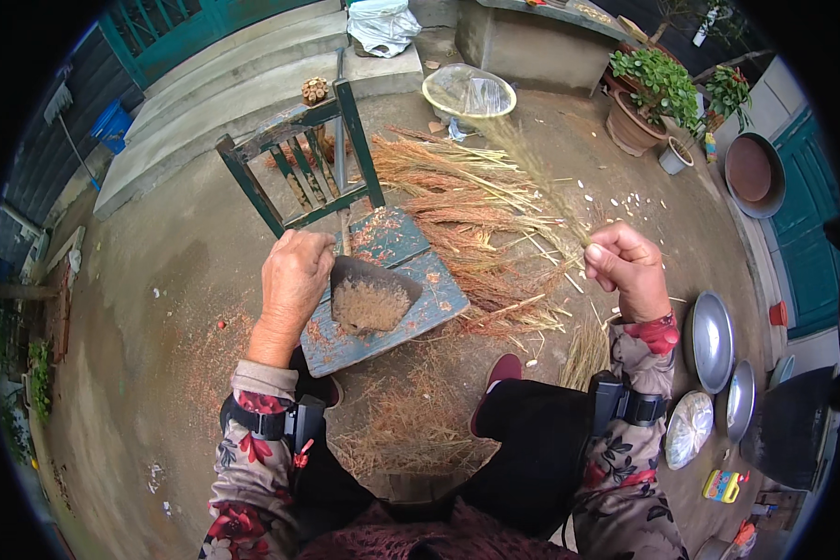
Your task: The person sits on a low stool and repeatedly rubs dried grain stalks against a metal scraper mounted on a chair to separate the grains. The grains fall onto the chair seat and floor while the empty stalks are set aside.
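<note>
My right hand (624, 264) is raised at the right and pinches the stem end of a thin, pale seed-head stalk (532, 164), which reaches up and left. Over the left edge of a worn wooden chair's seat (420, 280), my left hand (297, 269) is closed beside a metal hoe-like blade (374, 295); whether the fingers grip its edge is hidden. The blade lies on the seat, its wooden handle running to the slatted chair back. Reddish husks are scattered on the seat. A spread pile of reddish broom-like stalks (462, 217) lies on the ground beyond.
Stripped pale stalks (584, 353) lie near my right foot, loose chaff (406, 427) between my feet. Metal basins (712, 343) stand at the right. A plastic-lined basin (469, 91) is at the back, near potted plants (637, 122). Concrete steps (238, 91) rise at the back left.
</note>
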`<state>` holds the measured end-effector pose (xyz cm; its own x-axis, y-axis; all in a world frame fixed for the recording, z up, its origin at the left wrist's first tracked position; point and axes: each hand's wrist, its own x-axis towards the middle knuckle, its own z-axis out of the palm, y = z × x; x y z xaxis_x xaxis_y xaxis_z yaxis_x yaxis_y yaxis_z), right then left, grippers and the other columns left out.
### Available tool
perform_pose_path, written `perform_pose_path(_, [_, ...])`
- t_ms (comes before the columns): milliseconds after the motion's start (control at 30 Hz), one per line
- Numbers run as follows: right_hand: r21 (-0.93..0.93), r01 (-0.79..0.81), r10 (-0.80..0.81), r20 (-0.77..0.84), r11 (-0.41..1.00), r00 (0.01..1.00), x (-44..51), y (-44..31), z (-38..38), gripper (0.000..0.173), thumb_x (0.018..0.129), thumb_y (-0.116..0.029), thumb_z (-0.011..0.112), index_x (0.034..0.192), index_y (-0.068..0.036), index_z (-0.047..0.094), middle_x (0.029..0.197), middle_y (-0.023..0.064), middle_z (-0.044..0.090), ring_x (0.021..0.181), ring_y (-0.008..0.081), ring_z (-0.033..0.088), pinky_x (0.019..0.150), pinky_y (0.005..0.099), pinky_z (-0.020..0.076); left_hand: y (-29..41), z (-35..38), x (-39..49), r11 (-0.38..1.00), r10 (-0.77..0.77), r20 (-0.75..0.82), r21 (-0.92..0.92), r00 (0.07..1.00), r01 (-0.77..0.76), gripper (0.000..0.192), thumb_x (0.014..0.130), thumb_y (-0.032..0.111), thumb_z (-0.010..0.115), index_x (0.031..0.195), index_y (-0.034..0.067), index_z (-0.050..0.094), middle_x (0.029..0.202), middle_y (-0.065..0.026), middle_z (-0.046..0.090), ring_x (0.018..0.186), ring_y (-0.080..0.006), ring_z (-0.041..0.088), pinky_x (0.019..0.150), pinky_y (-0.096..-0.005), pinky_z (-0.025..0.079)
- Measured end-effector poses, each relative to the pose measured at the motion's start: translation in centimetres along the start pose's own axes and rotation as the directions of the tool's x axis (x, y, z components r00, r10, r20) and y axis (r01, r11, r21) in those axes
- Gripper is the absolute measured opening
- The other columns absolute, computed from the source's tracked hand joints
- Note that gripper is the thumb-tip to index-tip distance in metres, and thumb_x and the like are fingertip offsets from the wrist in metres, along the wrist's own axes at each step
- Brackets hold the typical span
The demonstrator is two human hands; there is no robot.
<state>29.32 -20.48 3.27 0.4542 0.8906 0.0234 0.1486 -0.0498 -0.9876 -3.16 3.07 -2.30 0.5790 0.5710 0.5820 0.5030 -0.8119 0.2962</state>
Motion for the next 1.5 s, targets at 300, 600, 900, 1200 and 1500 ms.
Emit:
perform_pose_path(300, [0.379, -0.396, 0.542, -0.68, 0.836, 0.494, -17.0, 19.4, -16.0, 0.006, 0.093, -0.012, 0.057, 0.087, -0.01, 0.058, 0.072, 0.0024, 0.063, 0.05, 0.0078, 0.051, 0.042, 0.0229, 0.0417, 2.6, 1.6, -0.8, 0.984, 0.004, 0.208, -0.174, 0.978, 0.033, 0.008, 0.082, 0.005, 0.067, 0.088, 0.001, 0.067, 0.075, -0.0129, 0.061, 0.072, -0.0281, 0.059, 0.068, -0.0353, 0.049])
perform_pose_path(600, [0.533, -0.546, 0.662, -0.747, 0.646, 0.055, -30.7, 37.4, -17.0, 0.008, 0.087, -0.015, 0.061, 0.082, -0.01, 0.06, 0.067, 0.0018, 0.061, 0.05, 0.012, 0.053, 0.041, 0.0297, 0.0402, 6.2, 2.9, -1.4, 0.975, 0.06, 0.376, -0.222, 0.925, 0.027, 0.008, 0.081, 0.001, 0.066, 0.088, -0.001, 0.066, 0.074, -0.0136, 0.06, 0.07, -0.0279, 0.059, 0.067, -0.0344, 0.048])
perform_pose_path(900, [-0.208, -0.853, 0.262, -0.894, 0.478, 0.365, -28.3, 42.2, -17.5, 0.03, 0.079, -0.027, 0.07, 0.097, -0.003, 0.071, 0.089, 0.0167, 0.071, 0.087, 0.029, 0.067, 0.079, 0.0383, 0.0509, 5.2, 2.1, -2.4, 0.98, 0.038, 0.459, -0.19, 0.888, 0.056, 0.006, 0.077, 0.0, 0.068, 0.082, -0.001, 0.064, 0.071, -0.0138, 0.059, 0.069, -0.0306, 0.058, 0.066, -0.0367, 0.048])
perform_pose_path(1200, [-0.762, -0.374, 0.31, -0.237, 0.528, 0.921, -8.2, 36.3, -8.8, 0.021, 0.082, -0.015, 0.063, 0.102, -0.011, 0.07, 0.108, 0.0134, 0.065, 0.1, 0.0337, 0.063, 0.088, 0.0404, 0.0494, 4.3, 2.1, -2.1, 0.948, 0.008, 0.541, -0.271, 0.841, 0.165, 0.007, 0.079, 0.002, 0.068, 0.085, -0.001, 0.066, 0.073, -0.0115, 0.062, 0.067, -0.0257, 0.059, 0.063, -0.0339, 0.048])
perform_pose_path(1500, [-0.972, -0.108, 0.368, -0.024, 0.209, 0.929, 4.9, 38.8, -3.6, 0.051, 0.079, -0.001, 0.052, 0.13, -0.008, 0.05, 0.139, 0.0185, 0.043, 0.131, 0.0377, 0.04, 0.103, 0.0422, 0.0407, 4.2, 2.2, -1.3, 0.936, 0.04, 0.631, -0.295, 0.775, 0.191, 0.01, 0.075, 0.004, 0.072, 0.084, 0.002, 0.068, 0.07, -0.0092, 0.061, 0.066, -0.0275, 0.058, 0.061, -0.036, 0.047])
